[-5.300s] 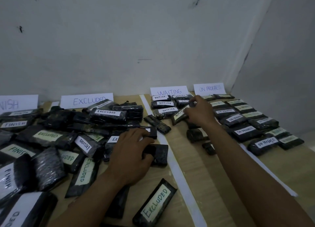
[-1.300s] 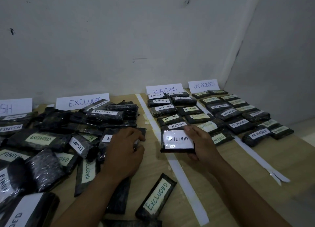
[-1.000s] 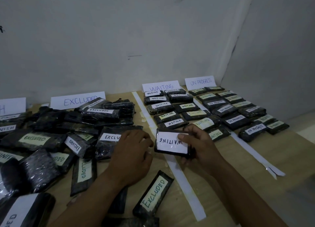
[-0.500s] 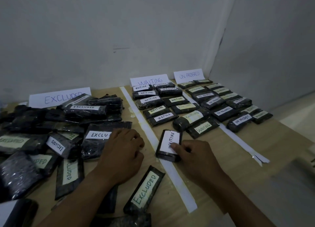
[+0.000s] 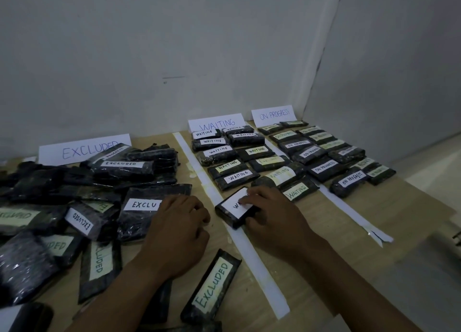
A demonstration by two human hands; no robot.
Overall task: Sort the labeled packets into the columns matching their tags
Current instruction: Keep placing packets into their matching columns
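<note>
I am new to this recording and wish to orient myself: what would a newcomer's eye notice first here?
The right hand draws the eye first, gripping a white-labelled packet at the near end of the neat rows under the WAITING sign. On the left, a messy heap of black packets spreads below the EXCLUDED sign, with the left hand resting at its edge.

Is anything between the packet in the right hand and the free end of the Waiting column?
Nothing visible. The right hand grips the packet directly; it lies just in front of the column's last WAITING packet, slightly across the white tape strip.
</note>
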